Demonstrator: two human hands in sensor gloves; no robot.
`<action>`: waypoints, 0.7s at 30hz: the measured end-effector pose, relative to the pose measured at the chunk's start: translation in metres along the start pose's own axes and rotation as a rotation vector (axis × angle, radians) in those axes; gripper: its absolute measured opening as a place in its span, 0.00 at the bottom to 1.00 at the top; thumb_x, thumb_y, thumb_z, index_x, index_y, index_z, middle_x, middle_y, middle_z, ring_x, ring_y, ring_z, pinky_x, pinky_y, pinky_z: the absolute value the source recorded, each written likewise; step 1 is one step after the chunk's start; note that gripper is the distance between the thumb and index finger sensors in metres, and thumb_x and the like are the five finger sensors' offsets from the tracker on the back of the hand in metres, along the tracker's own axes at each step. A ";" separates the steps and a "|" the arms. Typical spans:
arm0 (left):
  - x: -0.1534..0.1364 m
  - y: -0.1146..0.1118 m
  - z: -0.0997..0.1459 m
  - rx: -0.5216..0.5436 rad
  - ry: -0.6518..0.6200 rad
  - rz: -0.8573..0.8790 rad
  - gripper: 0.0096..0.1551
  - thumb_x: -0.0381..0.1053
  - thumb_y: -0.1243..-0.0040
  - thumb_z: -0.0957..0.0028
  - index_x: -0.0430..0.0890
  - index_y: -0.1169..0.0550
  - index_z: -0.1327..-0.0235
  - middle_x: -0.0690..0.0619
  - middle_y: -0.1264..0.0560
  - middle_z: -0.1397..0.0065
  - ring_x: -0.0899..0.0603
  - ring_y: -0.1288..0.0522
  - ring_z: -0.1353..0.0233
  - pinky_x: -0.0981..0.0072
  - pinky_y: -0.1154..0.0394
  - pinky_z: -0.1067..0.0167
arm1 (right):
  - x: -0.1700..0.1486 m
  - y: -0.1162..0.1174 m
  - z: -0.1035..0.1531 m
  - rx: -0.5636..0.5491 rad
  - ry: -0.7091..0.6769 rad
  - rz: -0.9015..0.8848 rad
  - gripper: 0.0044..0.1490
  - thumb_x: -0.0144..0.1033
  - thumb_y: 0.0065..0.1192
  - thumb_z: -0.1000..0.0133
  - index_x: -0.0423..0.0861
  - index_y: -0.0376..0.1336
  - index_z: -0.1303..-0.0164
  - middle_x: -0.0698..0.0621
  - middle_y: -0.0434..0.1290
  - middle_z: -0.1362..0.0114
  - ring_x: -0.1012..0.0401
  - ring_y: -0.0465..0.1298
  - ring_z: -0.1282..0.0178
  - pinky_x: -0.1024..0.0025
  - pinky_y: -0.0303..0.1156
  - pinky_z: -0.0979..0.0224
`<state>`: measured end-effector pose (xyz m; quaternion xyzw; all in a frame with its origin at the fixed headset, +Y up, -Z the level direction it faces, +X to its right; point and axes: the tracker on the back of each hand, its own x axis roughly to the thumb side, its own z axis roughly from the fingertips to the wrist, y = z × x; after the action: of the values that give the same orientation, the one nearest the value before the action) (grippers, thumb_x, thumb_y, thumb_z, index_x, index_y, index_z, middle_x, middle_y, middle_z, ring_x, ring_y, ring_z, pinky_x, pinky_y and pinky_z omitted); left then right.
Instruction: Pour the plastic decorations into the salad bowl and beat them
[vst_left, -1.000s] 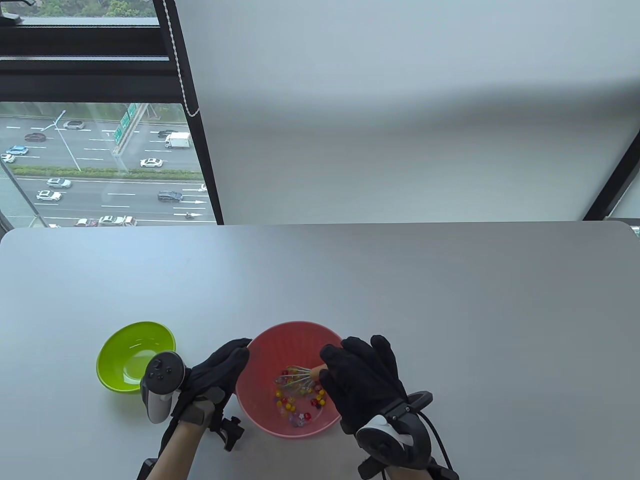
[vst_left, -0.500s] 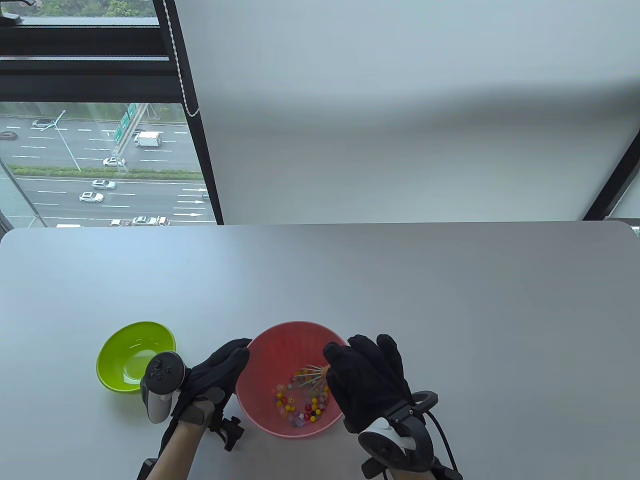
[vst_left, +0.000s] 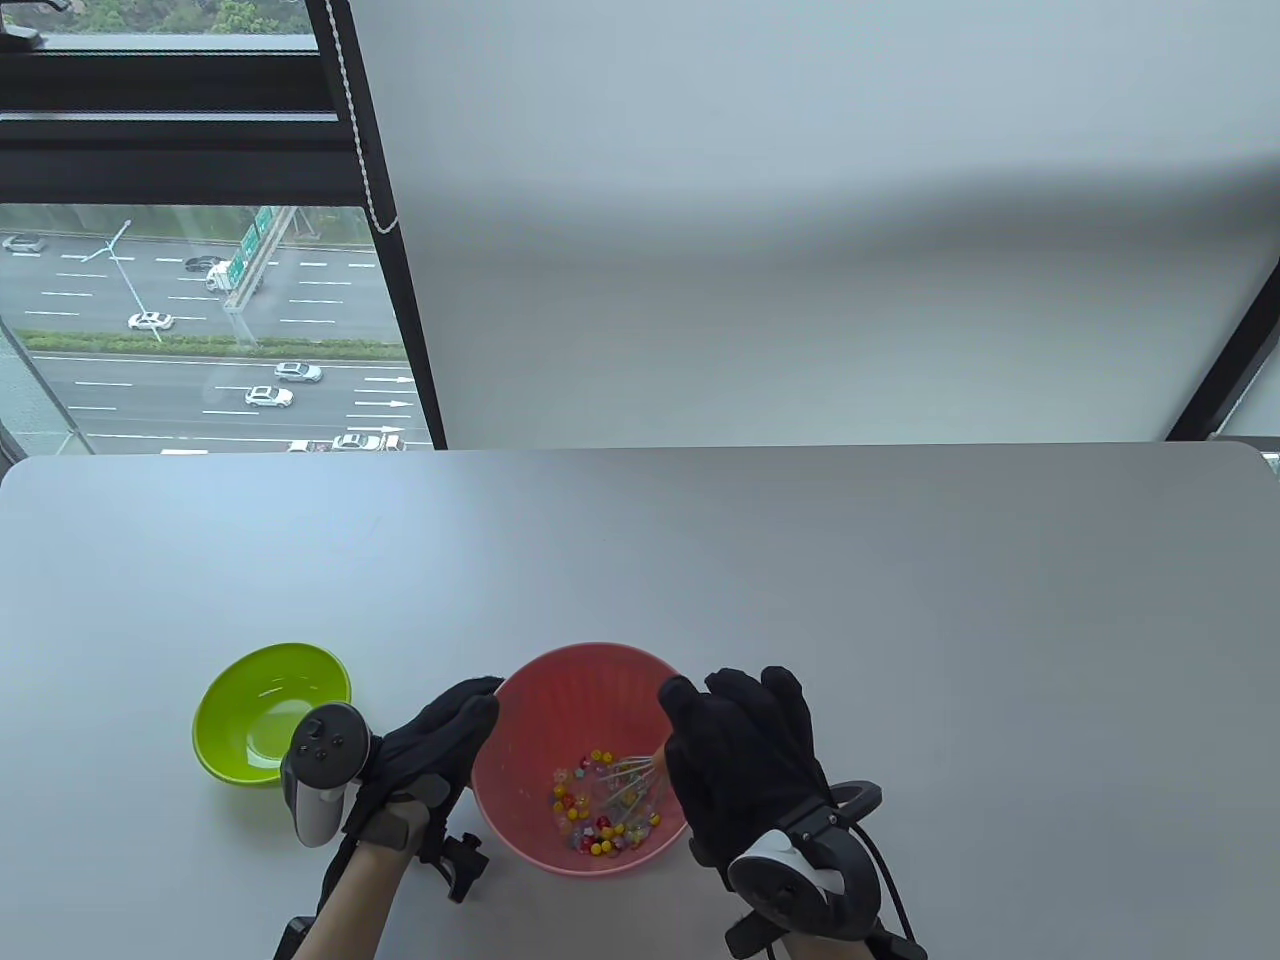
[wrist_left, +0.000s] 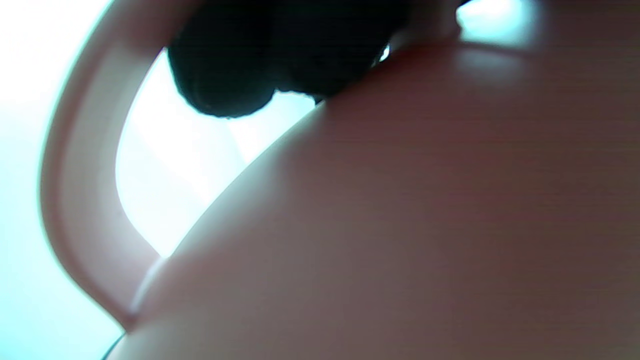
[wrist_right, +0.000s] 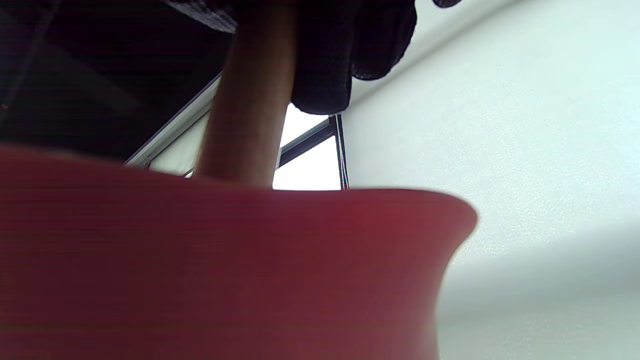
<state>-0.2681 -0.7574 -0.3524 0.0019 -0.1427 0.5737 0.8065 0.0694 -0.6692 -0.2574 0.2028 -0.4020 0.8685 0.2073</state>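
Your beads (vst_left: 600, 810) lie in the bottom of the pink bowl (vst_left: 530, 720), which sits on the desk (vst_left: 800, 600) toward its 6 o'clock edge. The wire whisk (vst_left: 632, 780) stands among them, its handle wrapped in your right hand (vst_left: 745, 765). Your left hand (vst_left: 430, 755) curls its fingers round the bowl's 9 o'clock rim. The green bowl (vst_left: 265, 700) sits near, at 9 o'clock.
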 end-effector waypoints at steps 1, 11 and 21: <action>0.000 0.000 0.000 0.001 0.000 -0.001 0.38 0.71 0.49 0.40 0.43 0.22 0.34 0.55 0.18 0.67 0.41 0.19 0.53 0.38 0.37 0.28 | 0.000 0.001 0.000 0.005 0.008 -0.014 0.33 0.58 0.44 0.34 0.63 0.49 0.18 0.62 0.74 0.36 0.57 0.64 0.23 0.50 0.46 0.14; 0.000 0.000 0.000 0.000 0.001 0.003 0.38 0.71 0.49 0.40 0.43 0.22 0.35 0.55 0.18 0.67 0.41 0.19 0.53 0.38 0.37 0.28 | -0.002 0.009 0.000 0.068 0.052 -0.104 0.36 0.62 0.54 0.38 0.62 0.53 0.20 0.64 0.77 0.36 0.60 0.69 0.25 0.50 0.49 0.14; 0.000 0.000 0.000 0.001 0.002 0.004 0.38 0.71 0.50 0.40 0.43 0.22 0.35 0.55 0.18 0.67 0.41 0.19 0.53 0.38 0.37 0.28 | 0.005 0.008 0.000 0.037 -0.015 -0.021 0.37 0.63 0.63 0.42 0.63 0.57 0.25 0.65 0.78 0.36 0.61 0.70 0.25 0.50 0.51 0.14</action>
<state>-0.2682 -0.7579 -0.3524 0.0015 -0.1414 0.5755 0.8055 0.0612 -0.6731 -0.2592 0.2175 -0.3852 0.8719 0.2098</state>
